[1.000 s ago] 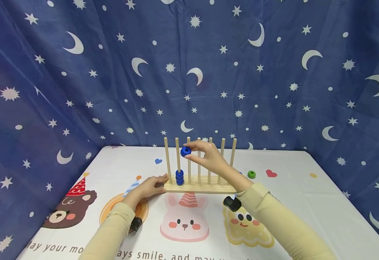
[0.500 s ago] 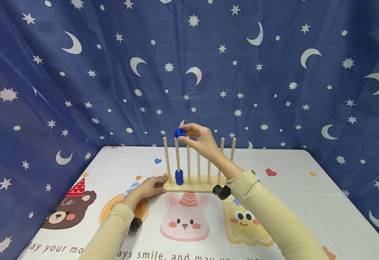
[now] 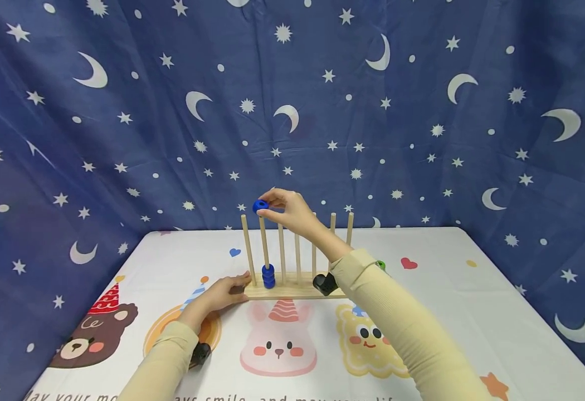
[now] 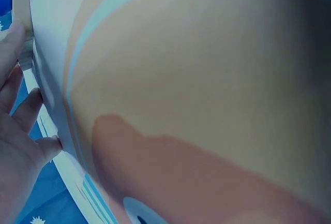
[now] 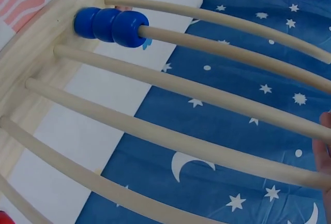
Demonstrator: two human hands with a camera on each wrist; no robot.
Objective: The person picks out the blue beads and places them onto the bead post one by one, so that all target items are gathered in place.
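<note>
A wooden peg stand [image 3: 292, 291] with several upright pegs stands on the table. My left hand [image 3: 218, 295] holds the left end of its base, thumb at the front and fingers at the side. Three blue beads [image 5: 111, 26] are stacked at the bottom of the second peg from the left. Over the top of that peg, my right hand [image 3: 292, 213] pinches another blue bead [image 3: 259, 205] between thumb and fingers. Whether the peg tip is inside its hole cannot be made out. In the right wrist view only some fingers [image 5: 321, 146] show, at the right edge.
A green bead [image 3: 381, 265] lies right of the stand, partly hidden by the right sleeve [image 3: 398, 317]. A red thing [image 5: 6, 218] shows at a corner of the right wrist view. Behind the printed tablecloth [image 3: 438, 267] hangs a blue star-and-moon curtain [image 3: 322, 111].
My right hand has raised the blue bead from beside the second peg and moved it left to the peg's top. The left hand stays on the base. The head view has shifted slightly.
</note>
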